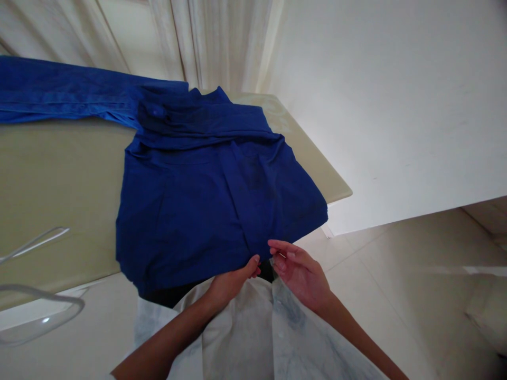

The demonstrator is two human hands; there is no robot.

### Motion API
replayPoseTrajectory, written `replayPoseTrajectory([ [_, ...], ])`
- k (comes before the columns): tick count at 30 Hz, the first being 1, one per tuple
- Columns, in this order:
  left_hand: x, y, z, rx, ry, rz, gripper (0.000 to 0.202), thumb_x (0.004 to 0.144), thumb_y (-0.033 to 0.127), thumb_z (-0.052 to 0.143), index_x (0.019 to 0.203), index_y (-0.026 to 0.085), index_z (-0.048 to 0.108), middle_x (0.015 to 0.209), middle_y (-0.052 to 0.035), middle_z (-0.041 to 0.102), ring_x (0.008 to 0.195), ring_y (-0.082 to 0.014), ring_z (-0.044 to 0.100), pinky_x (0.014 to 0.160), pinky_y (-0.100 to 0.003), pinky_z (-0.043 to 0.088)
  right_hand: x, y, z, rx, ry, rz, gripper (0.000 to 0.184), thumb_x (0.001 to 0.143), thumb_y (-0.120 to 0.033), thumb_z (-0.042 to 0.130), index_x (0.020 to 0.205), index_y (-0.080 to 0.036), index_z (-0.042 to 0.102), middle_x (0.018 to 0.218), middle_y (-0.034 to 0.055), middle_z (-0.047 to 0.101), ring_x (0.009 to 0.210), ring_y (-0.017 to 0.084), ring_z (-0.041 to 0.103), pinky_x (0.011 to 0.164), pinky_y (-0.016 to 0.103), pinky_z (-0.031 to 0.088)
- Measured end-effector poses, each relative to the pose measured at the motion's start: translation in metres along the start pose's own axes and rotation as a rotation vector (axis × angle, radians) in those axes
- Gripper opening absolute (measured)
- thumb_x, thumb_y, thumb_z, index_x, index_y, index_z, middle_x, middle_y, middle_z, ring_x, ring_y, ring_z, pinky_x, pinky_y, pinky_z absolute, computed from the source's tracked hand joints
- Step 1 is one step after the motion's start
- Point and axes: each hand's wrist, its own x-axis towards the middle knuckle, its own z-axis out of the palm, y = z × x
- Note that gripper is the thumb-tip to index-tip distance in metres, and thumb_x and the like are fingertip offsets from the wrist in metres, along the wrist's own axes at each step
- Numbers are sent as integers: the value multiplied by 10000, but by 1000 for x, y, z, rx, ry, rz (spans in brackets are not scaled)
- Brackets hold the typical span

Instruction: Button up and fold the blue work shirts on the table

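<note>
Fingers (253, 261) of left hand (232, 285) and right hand (301, 272) pinched narrow on the near hem of the blue shirt (206, 206), spread over the worktop (59, 179). Looks like early days: body laid flat-ish, sleeve (59, 89) flung out left, nothing folded yet.

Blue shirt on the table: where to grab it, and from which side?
Grip the shirt by its near hem, at the centre placket, coming from the front edge of the table. That hem overhangs the edge, so fingers can probably get under it; the rest lies flat. The left hand and right hand are at that spot.
</note>
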Motion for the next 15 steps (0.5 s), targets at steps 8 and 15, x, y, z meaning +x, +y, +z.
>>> replayPoseTrajectory([
  [8,-6,-12,-14,6,-39,-56,613,827,786,560,893,241,832,926,-77,815,904,-261,750,906,-339,575,4,-24,-44,-864,162,-552,365,997,-339,595,1331,-285,731,1201,109,670,766,175,599,649,334,527],
  [15,-33,-69,-92,-353,240,-137,862,617,985,649,817,161,802,821,-161,797,696,-308,727,638,-397,589,37,-60,-128,-2112,312,-1081,793,982,-279,600,1698,-285,259,1615,178,452,1416,410,490,1074,575,444],
])
